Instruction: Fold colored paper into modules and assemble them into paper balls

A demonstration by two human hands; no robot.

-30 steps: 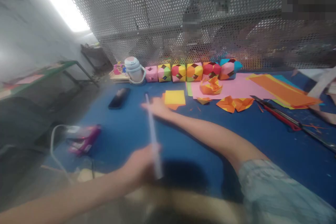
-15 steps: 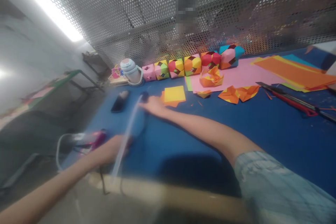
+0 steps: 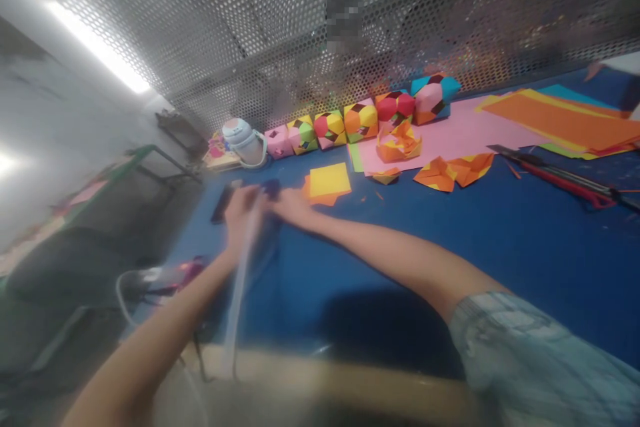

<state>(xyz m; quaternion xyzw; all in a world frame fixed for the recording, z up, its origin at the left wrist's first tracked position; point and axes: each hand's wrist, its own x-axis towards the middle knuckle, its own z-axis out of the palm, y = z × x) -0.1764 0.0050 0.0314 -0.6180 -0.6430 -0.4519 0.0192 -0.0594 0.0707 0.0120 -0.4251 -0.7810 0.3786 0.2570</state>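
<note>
A long, translucent whitish strip (image 3: 241,287) runs from the two hands down over the table's front edge. My right hand (image 3: 293,208) is closed at the strip's upper end, beside a dark blue, blurred object (image 3: 271,187) whose kind I cannot make out. My left hand (image 3: 242,217) has its fingers at the same upper end, close to the right fingertips; motion smears them. Partly behind the left hand lies a black phone (image 3: 220,205). Right of my right hand is a stack of yellow paper squares (image 3: 330,180) with orange sheets under it.
Folded paper cubes (image 3: 361,121) stand in a row by the perforated metal screen (image 3: 290,20), next to a white lidded flask (image 3: 245,141). Orange folded pieces (image 3: 454,171), coloured sheets (image 3: 555,121) and a red-handled cutting tool (image 3: 560,177) lie rightward. A pink item (image 3: 193,271) with cables lies left.
My left hand has moved up and away from me, from the strip's lower part to its upper end beside my right hand. The right hand stays nearly in place.
</note>
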